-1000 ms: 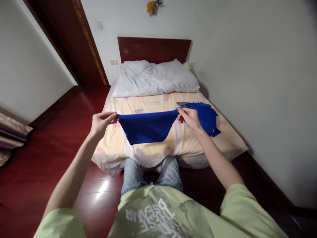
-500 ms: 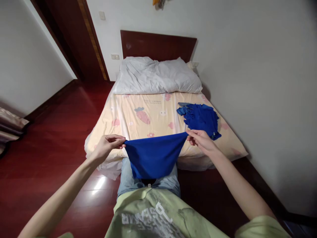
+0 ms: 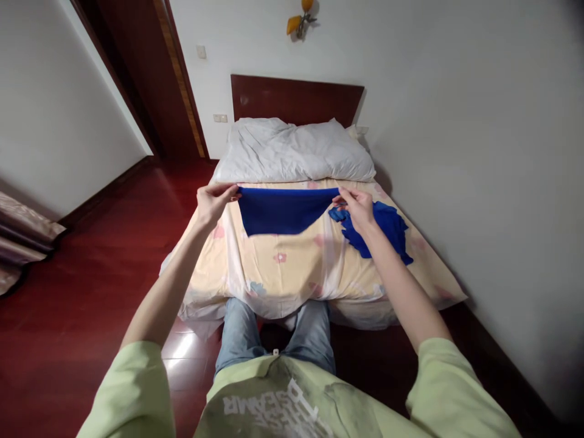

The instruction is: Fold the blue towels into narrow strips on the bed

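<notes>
A blue cloth [image 3: 289, 213] is stretched between my two hands above the bed, its top edge nearly straight and its lower part hanging free. My left hand [image 3: 215, 202] pinches the upper left corner. At the upper right corner, my right hand [image 3: 356, 205] pinches the cloth between thumb and fingers. Just beyond and beside my right hand lies a crumpled heap of blue fabric [image 3: 390, 231] on the bed, partly covered by my forearm. Whether the held cloth is a garment or a plain piece, I cannot tell.
The bed [image 3: 278, 277] has a cream sheet with pink prints and touches my legs. A white quilt [image 3: 296, 149] lies bunched against the dark headboard [image 3: 296, 97]. A wall [image 3: 493, 182] stands along the right. On the left are red flooring [image 3: 104, 274] and a curtain [image 3: 25, 237].
Both hands have raised the blue cloth and moved it forward, from over my lap to over the bed. My view has tilted up a little.
</notes>
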Demonstrator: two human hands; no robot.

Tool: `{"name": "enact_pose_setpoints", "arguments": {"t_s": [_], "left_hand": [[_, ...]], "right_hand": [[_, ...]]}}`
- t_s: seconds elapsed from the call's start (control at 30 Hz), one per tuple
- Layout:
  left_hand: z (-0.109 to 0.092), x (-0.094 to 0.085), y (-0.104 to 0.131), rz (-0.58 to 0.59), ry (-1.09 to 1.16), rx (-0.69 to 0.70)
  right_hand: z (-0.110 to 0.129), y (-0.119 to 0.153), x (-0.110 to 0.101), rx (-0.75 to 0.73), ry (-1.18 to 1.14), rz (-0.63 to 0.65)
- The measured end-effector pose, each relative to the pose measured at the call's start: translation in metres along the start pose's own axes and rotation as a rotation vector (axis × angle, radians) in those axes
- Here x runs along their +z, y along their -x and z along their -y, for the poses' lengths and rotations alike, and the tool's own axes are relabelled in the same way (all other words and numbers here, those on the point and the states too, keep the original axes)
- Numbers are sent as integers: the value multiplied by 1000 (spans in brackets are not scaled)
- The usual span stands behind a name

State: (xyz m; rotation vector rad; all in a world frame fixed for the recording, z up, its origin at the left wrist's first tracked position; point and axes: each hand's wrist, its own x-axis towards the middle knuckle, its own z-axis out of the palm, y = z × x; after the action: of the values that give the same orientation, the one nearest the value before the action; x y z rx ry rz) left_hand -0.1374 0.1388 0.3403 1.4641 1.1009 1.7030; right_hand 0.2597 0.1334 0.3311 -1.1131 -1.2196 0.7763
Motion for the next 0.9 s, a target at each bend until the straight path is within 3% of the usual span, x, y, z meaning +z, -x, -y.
{"name": "enact_pose_setpoints", "arguments": {"t_s": [0.1, 0.17, 0.3, 0.4, 0.5, 0.63, 0.9], "left_hand": [[6, -4, 7, -41, -46, 71], [29, -12, 28, -28, -107, 35], [116, -28, 102, 82, -252, -235], [181, -30, 168, 117, -328, -630], [223, -28, 219, 133, -367, -795], [247, -32, 242, 131, -406, -844], [265, -40, 240, 157, -431, -811]], "right_hand": [[-11, 7, -6, -76, 16, -7], [-39, 26, -8, -40, 33, 20], [-135, 95, 0, 219, 53, 99], [-207, 159, 16, 607, 93, 102], [-251, 205, 29, 772, 129, 119], [-275, 223, 31, 799, 113, 106], [-295, 217, 15, 756, 64, 67]]}}
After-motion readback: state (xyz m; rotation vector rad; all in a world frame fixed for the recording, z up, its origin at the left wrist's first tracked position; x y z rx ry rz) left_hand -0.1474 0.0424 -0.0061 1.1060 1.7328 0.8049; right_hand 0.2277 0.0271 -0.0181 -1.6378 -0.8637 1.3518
